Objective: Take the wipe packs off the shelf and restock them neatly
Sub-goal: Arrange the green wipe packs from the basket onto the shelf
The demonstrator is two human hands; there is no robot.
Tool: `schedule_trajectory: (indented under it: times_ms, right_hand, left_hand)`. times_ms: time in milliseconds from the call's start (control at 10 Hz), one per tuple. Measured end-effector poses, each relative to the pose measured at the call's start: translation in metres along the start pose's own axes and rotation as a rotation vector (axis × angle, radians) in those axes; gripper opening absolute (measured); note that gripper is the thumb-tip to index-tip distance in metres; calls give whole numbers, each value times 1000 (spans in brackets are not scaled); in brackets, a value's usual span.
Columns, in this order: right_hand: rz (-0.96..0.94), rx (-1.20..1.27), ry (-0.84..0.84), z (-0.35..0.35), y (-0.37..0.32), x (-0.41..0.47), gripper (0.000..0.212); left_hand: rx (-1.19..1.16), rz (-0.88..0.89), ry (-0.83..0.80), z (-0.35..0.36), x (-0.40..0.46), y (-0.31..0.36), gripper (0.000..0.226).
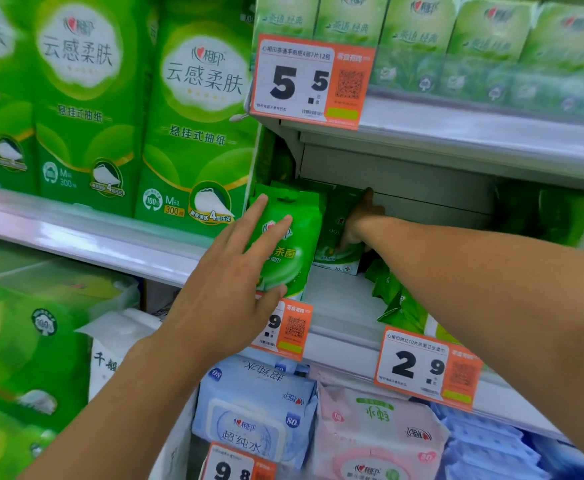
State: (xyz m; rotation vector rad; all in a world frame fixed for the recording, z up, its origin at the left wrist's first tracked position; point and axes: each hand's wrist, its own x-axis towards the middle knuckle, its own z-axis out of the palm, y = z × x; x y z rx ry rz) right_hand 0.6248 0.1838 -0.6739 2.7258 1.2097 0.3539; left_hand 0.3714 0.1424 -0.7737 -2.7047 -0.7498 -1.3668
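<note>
Left hand (230, 271) lies flat with straight fingers against the face of the front pack (289, 244), which stands upright at the left end of the shelf (339, 306), just above a price tag (285, 329). Right hand (356, 225) reaches deeper in, onto a second pack (339, 244) standing just behind and to the right of the first; its fingers are in shadow, so I cannot tell whether they grip that pack or only touch it. Further right, a few loose packs (396, 303) lie tumbled on the shelf near the front edge, close to the 2.9 tag (425, 367). Much of the shelf floor between them shows bare. By my reading the restocking is at an early-to-middle stage: two packs stand in a row at the left, while the tumbled ones still need setting upright and lining up beside them.
</note>
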Motion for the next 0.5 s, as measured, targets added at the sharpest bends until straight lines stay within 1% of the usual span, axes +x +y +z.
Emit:
schedule_trajectory:
  times_ms: [100, 200, 300, 400, 500]
  right_hand:
    - [-66, -134, 4, -17, -4, -9, 101]
    - [-153, -191, 33, -27, -7, -16, 74]
    - [-348, -199, 0, -33, -1, -57, 37]
    - [-443, -235, 154, -22, 18, -99, 33]
    - [-426, -185, 401, -6, 40, -133, 38]
  left_hand:
    - [4, 0, -20, 1, 1, 3, 84]
    - [8, -42, -64, -1, 4, 6, 83]
    - [54, -55, -122, -4, 8, 11, 83]
    - [183, -119, -54, -2, 7, 20, 86]
    - [172, -154, 136, 0, 5, 41, 79]
